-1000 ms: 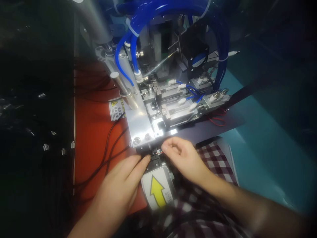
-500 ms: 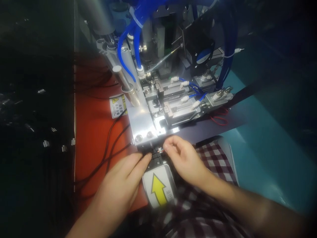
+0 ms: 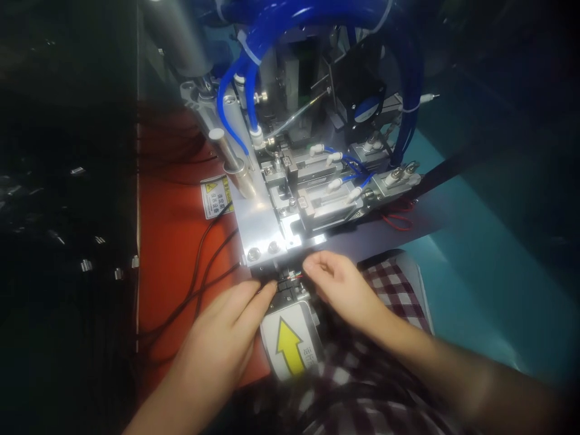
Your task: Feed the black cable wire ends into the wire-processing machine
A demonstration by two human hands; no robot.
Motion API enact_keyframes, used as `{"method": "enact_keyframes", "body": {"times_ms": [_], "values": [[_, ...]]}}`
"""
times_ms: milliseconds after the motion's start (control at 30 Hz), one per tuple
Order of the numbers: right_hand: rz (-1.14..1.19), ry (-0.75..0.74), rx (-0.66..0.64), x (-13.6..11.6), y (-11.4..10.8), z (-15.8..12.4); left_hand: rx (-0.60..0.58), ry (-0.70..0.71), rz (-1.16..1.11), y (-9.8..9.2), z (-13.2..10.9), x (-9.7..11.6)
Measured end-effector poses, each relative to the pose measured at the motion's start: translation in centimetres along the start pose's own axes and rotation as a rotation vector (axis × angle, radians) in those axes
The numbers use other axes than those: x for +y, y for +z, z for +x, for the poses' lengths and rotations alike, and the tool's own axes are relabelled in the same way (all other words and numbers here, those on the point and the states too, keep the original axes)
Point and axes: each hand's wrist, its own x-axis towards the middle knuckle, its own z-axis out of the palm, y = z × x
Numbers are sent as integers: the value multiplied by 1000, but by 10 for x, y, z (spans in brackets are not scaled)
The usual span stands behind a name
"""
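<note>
My left hand (image 3: 231,311) is closed in a pinch at the front of the machine (image 3: 265,226). From its fingertips a thin dark cable (image 3: 283,280) runs to the right. Fine coloured wires (image 3: 295,276), red and white among them, show at the cable's end over a small black fixture (image 3: 285,296). Just right of the wire ends is my right hand (image 3: 333,275), thumb and forefinger pressed together and the other fingers curled. Whether anything is between those fingertips is hidden. Below the fixture sits a white plate with a yellow arrow (image 3: 290,344).
Blue air hoses (image 3: 326,18) arch over the machine's metal cylinders (image 3: 330,205). Black cables (image 3: 199,254) cross the orange-red surface (image 3: 167,229) at left, near a warning label (image 3: 216,196). Checked cloth (image 3: 396,290) lies beneath my right forearm.
My right hand has shifted slightly right, away from the wire ends, and more of the coloured wires shows. My left hand stays in place. The camera view has moved a little.
</note>
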Motion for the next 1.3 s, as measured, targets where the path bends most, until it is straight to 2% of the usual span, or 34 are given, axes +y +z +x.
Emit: {"method": "enact_keyframes", "body": {"times_ms": [100, 167, 367, 533, 800, 900, 1133, 1300], "values": [[-127, -250, 95, -2, 0, -3, 12, 3, -8, 0, -1, 1], [-238, -334, 104, -5, 2, -3, 40, 3, -4, 1, -1, 1], [-349, -293, 96, -10, 5, -1, 42, -2, -6, 1, 0, 2], [-410, -418, 118, -9, 3, -2, 48, -3, -29, -1, 1, 3], [-69, -192, 0, 1, 0, 2, 66, -2, -31, 0, 1, 3], [7, -122, -17, -4, 2, 1, 65, 4, -33, 0, 0, 2], [153, 159, -94, -17, 2, 6, 32, 9, -7, 0, 1, 2], [172, 203, -140, -19, -1, 10, 3, 11, 9, -1, 1, 1]]}}
